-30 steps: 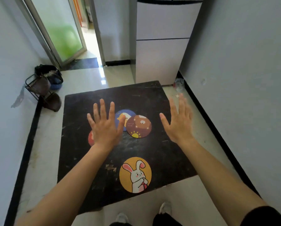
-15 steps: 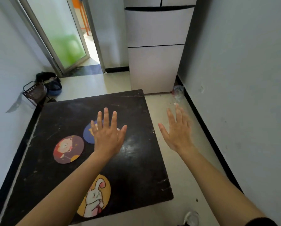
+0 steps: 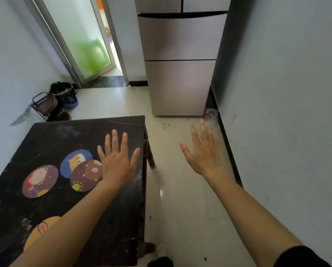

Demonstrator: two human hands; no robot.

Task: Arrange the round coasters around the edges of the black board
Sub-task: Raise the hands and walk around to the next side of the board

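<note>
The black board (image 3: 69,133) fills the lower left of the head view. On it lie a purple coaster (image 3: 40,181) with a cartoon figure, a blue coaster (image 3: 74,160) and a brown coaster (image 3: 87,175) that overlaps the blue one. A yellow rabbit coaster (image 3: 39,231) sits near the front, partly hidden by my left forearm. My left hand (image 3: 118,162) hovers open, fingers spread, above the board's right side, just right of the brown coaster. My right hand (image 3: 203,153) is open over the floor, beyond the board's right edge. Neither hand holds anything.
A tall fridge (image 3: 180,64) stands ahead against the right wall. A frosted glass door (image 3: 82,35) is at the back left. A small wire rack (image 3: 45,105) and dark bags sit by the left wall. Pale tiled floor (image 3: 180,199) runs right of the board.
The view has swung to the right, so the board and coasters now sit further left. The brown coaster has come out from under my left hand. Both hands stay open and spread.
</note>
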